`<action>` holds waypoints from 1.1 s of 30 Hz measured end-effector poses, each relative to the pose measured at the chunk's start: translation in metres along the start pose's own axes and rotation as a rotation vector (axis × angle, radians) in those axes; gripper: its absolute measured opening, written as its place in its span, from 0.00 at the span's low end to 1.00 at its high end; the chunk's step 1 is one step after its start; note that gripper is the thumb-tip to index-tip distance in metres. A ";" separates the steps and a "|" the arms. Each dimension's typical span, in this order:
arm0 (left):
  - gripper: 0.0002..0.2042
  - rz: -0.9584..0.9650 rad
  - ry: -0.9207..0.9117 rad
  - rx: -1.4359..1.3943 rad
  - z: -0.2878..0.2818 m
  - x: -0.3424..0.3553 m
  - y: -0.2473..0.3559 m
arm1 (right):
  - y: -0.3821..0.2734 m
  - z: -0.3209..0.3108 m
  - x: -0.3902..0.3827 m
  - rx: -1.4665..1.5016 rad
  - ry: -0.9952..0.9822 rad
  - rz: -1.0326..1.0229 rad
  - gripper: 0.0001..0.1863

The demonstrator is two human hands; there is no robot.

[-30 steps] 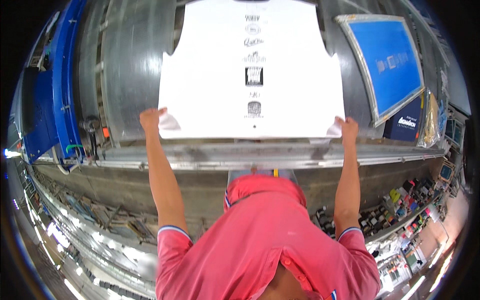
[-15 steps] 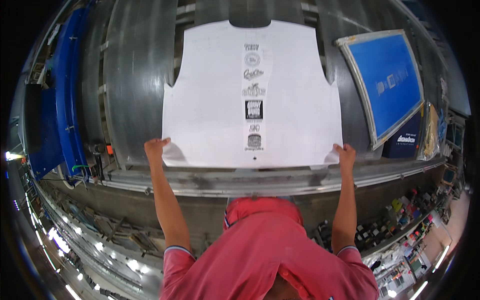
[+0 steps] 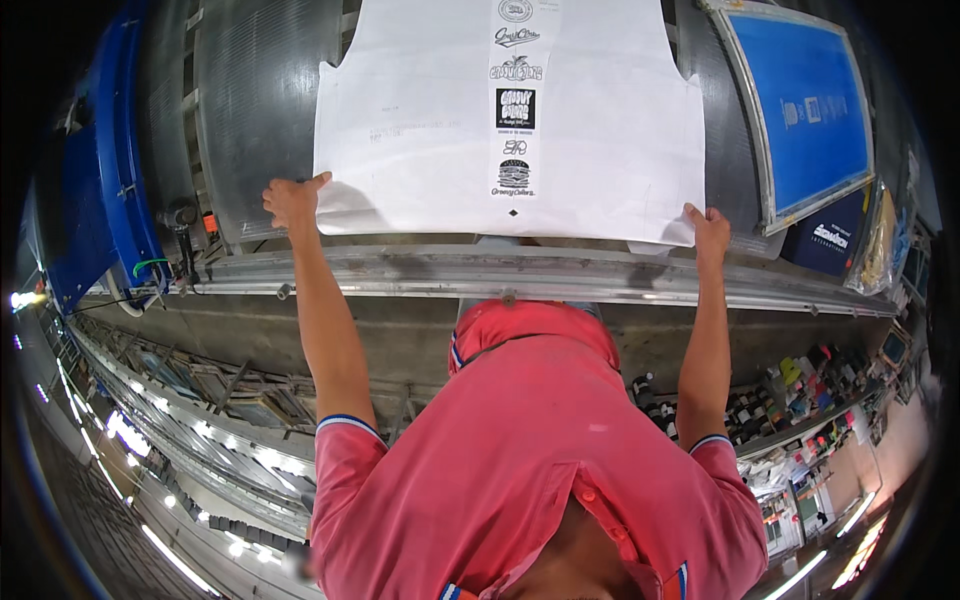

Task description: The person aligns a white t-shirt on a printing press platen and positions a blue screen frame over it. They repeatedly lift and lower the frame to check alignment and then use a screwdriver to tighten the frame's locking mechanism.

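A white cut garment panel (image 3: 420, 140), printed with a column of dark logos, lies over the grey metal table (image 3: 250, 120). My left hand (image 3: 294, 202) is closed at the panel's lower left corner, thumb reaching onto the cloth. At the lower right corner, my right hand (image 3: 708, 228) grips the panel's edge between thumb and fingers. Just beyond the panel on the right is a blue screen in a metal frame (image 3: 800, 70).
A blue machine part (image 3: 130, 200) runs along the left, near a black fitting with an orange piece (image 3: 210, 222). A navy box (image 3: 815, 240) and a plastic-wrapped package (image 3: 875, 250) sit at the right. A metal rail (image 3: 500, 275) borders the near edge.
The whole view shifted down, then back up over the last second, so panel, screen and hands now sit higher in the picture. Both hands still hold the panel's near corners.
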State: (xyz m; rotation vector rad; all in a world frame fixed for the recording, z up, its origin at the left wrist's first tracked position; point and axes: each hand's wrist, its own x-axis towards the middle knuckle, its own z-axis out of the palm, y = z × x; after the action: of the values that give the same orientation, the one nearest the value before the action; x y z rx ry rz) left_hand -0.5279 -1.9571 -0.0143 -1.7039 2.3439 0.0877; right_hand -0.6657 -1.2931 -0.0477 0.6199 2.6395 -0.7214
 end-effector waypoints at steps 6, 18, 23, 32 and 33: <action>0.39 0.543 0.375 0.428 0.034 -0.041 0.042 | -0.010 0.003 -0.002 -0.005 0.011 0.008 0.25; 0.36 1.535 0.053 -0.024 0.078 -0.201 0.137 | 0.003 0.010 0.013 0.010 -0.023 -0.011 0.27; 0.32 1.558 -0.166 -0.165 0.086 -0.182 0.145 | 0.031 0.022 0.029 0.153 0.108 -0.046 0.25; 0.44 1.501 -0.219 -0.177 0.066 -0.164 0.116 | -0.002 0.001 0.008 0.209 -0.099 0.018 0.18; 0.44 1.503 -0.208 -0.171 0.067 -0.163 0.114 | -0.003 0.001 0.009 0.243 -0.111 0.012 0.16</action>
State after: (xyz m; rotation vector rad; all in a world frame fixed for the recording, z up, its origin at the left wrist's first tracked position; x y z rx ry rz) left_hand -0.5776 -1.7565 -0.0526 0.3503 2.8514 0.6546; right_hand -0.6743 -1.2926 -0.0509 0.6394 2.4645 -1.0522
